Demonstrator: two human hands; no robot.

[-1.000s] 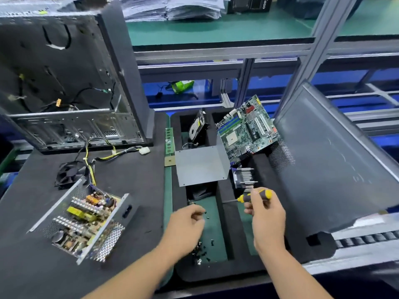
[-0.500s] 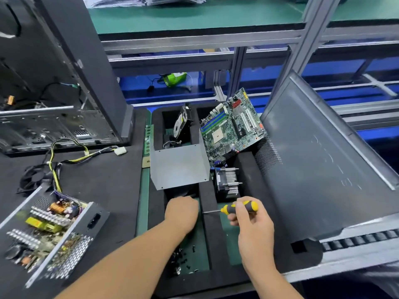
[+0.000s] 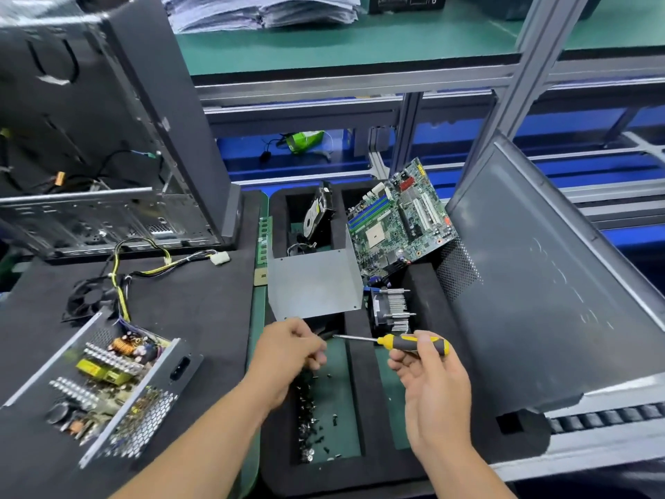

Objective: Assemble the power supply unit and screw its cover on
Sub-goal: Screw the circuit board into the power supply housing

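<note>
Power supply: open perforated grey metal power supply box lying tilted on the black mat at left, circuit board, copper coil and yellow part exposed.
Cover: bent plain grey sheet-metal cover resting on the black foam tray, well apart from the box.
Left hand: left hand over the screw compartment, fingers curled; whether they pinch a screw I cannot tell.
Right hand: right hand grips the yellow-and-black screwdriver.

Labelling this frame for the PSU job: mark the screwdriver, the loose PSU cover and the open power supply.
screwdriver (image 3: 417,344): head view, on the yellow-black handle.
PSU cover (image 3: 313,280): head view, middle of the grey sheet-metal face.
open power supply (image 3: 108,369): head view, on the exposed circuit board.
</note>
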